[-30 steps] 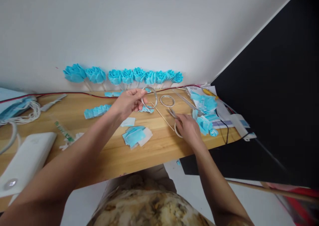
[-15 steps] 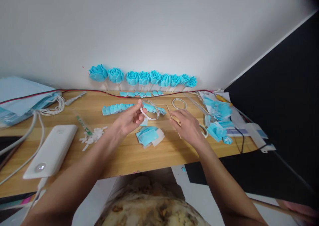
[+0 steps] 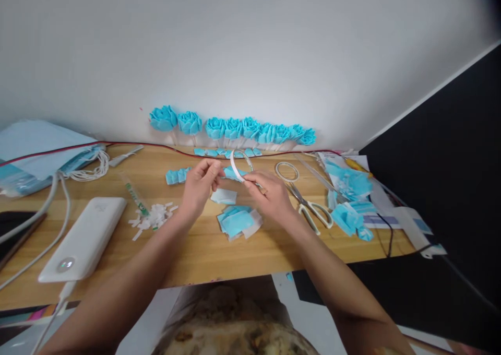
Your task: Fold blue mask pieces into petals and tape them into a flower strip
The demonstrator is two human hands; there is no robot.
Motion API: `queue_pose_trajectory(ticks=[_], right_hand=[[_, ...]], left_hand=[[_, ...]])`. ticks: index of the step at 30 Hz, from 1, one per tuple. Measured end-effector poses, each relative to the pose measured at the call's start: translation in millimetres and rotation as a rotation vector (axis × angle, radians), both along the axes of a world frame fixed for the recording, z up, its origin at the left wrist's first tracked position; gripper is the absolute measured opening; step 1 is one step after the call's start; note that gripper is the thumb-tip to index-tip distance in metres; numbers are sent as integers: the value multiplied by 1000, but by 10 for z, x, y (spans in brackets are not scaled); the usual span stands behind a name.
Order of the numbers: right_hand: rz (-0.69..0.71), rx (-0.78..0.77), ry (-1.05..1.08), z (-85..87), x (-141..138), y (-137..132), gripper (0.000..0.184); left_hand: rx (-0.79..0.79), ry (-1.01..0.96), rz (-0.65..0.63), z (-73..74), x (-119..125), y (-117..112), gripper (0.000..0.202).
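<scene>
The thin white tape ring (image 3: 236,163) is standing almost on edge in the air just above the wooden table (image 3: 188,250), between the two hands, so that only a narrow curved band is showing to the camera. Its plane is running roughly away from the person, toward the wall. The left hand (image 3: 199,187) is pinching the ring's left side with thumb and forefinger pressed together, the other fingers curled under. The right hand (image 3: 271,197) is meeting it from the right and a little lower, its fingertips closed on the lower rim; whether they are lifting a loose end of tape I cannot tell. Both hands are touching the ring, and the left one is holding it higher up. Directly under the hands a small white piece (image 3: 224,196) and a stack of blue and white pieces (image 3: 237,222) are lying. Just to the right a second ring (image 3: 287,172) and scissors (image 3: 311,209) are resting flat. Along the wall a row of blue paper flowers (image 3: 230,127) is leaning, and a white power bank (image 3: 84,237) is lying well apart on the left.
</scene>
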State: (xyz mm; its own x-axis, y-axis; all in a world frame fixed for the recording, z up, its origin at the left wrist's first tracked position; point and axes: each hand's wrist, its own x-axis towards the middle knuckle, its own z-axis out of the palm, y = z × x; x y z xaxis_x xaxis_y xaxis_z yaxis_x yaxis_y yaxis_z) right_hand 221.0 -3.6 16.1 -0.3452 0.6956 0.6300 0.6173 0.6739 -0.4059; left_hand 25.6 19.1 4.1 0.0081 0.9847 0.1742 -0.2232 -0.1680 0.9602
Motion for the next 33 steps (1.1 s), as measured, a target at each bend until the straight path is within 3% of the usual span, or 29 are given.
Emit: queue_pose_trajectory(ticks=[4,7,11,19,25,29,33], right_hand=[[-21,73,-22,-97,15,76,18],[-30,98,-31,-169,38,71,20],[-38,104,-51,-211,63,22,22],[-23,113,-56,-237,60,8,23],[-35,40,-14,-254,81,14,21],[-60,-18,74,-256,97,4,19],[-58,-44,115,-275,111,-10,20]], left_hand=[[288,318,137,-30,45,-47,8],[469,566,146,-49,77,-85,8],[547,704,142,-92,101,-109,9],[506,704,70,-72,129,-147,10],[556,705,112,-27,101,-156,7],[595,667,28,29,72,-154,8],[533,628,-49,67,74,-155,10]])
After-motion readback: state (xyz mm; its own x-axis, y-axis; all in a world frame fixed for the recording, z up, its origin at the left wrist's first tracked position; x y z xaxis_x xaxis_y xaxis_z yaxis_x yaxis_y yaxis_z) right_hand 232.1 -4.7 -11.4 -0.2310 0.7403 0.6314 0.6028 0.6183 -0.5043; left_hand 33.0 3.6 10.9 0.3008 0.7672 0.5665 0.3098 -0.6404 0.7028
